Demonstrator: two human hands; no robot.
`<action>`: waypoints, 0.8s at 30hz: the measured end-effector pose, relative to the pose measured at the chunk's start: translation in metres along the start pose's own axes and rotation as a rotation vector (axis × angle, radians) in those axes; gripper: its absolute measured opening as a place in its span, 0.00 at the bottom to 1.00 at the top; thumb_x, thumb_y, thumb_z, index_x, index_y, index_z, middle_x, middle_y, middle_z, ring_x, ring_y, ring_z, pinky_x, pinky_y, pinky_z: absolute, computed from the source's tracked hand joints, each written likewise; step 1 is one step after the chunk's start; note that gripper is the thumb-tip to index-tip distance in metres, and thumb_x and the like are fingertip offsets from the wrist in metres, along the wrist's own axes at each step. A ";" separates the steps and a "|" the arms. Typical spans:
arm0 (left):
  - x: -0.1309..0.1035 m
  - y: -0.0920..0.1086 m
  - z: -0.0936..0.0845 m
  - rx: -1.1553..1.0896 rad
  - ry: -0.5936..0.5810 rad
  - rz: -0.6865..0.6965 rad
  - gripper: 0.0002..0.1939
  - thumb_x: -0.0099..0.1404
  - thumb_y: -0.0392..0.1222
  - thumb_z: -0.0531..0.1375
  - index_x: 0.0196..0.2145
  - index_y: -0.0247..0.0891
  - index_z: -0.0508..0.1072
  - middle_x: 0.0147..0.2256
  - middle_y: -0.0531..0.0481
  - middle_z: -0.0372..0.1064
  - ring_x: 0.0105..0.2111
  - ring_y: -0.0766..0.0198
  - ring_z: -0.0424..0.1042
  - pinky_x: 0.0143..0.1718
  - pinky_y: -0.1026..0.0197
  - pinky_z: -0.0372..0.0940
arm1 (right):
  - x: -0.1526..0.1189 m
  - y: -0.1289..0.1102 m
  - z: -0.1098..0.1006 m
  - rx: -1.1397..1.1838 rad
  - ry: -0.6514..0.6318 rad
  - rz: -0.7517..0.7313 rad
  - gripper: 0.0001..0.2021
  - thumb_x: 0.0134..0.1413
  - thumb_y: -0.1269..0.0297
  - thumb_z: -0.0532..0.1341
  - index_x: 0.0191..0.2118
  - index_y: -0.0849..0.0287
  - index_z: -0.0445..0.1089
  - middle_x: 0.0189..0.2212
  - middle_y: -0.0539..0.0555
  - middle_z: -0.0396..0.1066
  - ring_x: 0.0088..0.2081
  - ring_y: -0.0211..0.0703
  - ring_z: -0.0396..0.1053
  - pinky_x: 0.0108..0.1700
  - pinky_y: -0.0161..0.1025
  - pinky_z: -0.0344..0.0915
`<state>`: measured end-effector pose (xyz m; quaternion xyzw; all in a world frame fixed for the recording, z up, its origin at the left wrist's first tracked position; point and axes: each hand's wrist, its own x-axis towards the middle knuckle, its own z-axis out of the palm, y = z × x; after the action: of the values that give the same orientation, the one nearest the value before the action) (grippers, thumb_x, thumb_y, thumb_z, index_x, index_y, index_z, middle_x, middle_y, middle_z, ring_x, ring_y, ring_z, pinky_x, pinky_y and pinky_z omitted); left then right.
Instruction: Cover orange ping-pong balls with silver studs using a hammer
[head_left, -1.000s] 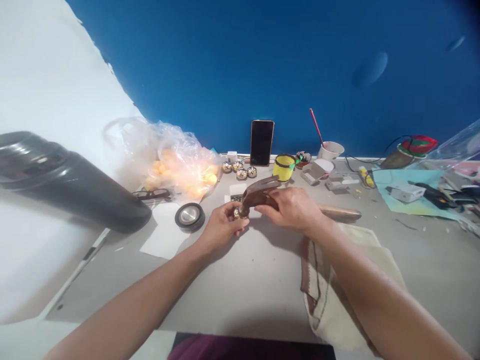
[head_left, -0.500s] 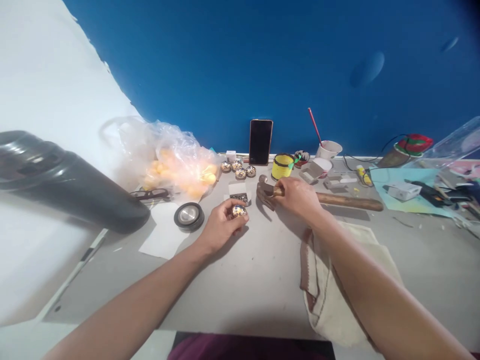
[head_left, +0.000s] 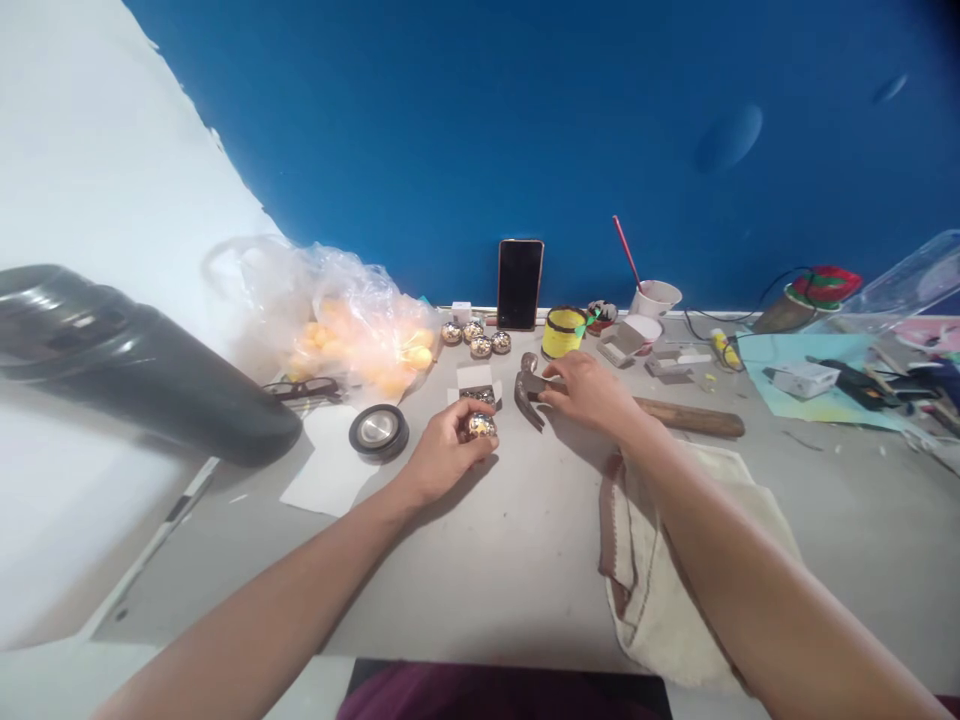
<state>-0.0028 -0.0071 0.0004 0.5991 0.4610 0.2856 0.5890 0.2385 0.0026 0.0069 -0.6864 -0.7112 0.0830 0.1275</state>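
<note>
My left hand (head_left: 444, 450) is closed around a shiny, mirrored ball (head_left: 481, 426), held with fingers and thumb low over the grey table. Just behind the ball is a small open box (head_left: 477, 380) with something dark and shiny in it. A claw hammer (head_left: 694, 416) lies on the table, its metal head to the left and its wooden handle to the right. Over the handle near the head rests my right hand (head_left: 589, 392), its fingers loosened and apart. Several similar mirrored balls (head_left: 480, 346) sit behind the box.
A phone (head_left: 520, 284) leans on the blue wall beside a yellow pot (head_left: 562, 333). At left are a dark bottle (head_left: 150, 370), a bag of orange balls (head_left: 360, 340) and a round lid (head_left: 378, 432). A cloth (head_left: 697, 580) lies under my right forearm; papers and cups stand farther right.
The hammer has come down flat on the table and shifted slightly, and my right hand has loosened its fingers from it. My left hand still holds the ball, turned slightly.
</note>
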 end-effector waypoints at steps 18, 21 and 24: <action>0.000 -0.004 -0.001 0.204 -0.057 0.067 0.19 0.56 0.40 0.63 0.46 0.37 0.71 0.28 0.55 0.69 0.25 0.65 0.67 0.29 0.62 0.62 | 0.034 -0.091 -0.015 -0.259 -0.110 -0.143 0.14 0.63 0.69 0.59 0.49 0.67 0.77 0.47 0.71 0.77 0.50 0.59 0.75 0.46 0.45 0.71; -0.001 -0.006 0.000 0.203 -0.050 0.092 0.18 0.56 0.41 0.64 0.45 0.38 0.72 0.26 0.56 0.66 0.26 0.65 0.66 0.29 0.62 0.61 | 0.036 -0.086 -0.003 -0.243 -0.110 -0.094 0.14 0.62 0.70 0.59 0.49 0.67 0.77 0.46 0.71 0.77 0.48 0.59 0.76 0.45 0.46 0.71; -0.002 -0.004 0.000 0.232 -0.028 0.102 0.16 0.57 0.41 0.64 0.44 0.39 0.72 0.24 0.58 0.61 0.25 0.67 0.62 0.29 0.63 0.58 | 0.036 -0.082 0.000 -0.208 -0.123 -0.093 0.13 0.61 0.67 0.61 0.48 0.64 0.77 0.46 0.68 0.77 0.47 0.57 0.76 0.46 0.46 0.72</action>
<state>-0.0043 -0.0093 -0.0034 0.6899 0.4519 0.2515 0.5066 0.1596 0.0352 0.0333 -0.6556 -0.7536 0.0448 0.0155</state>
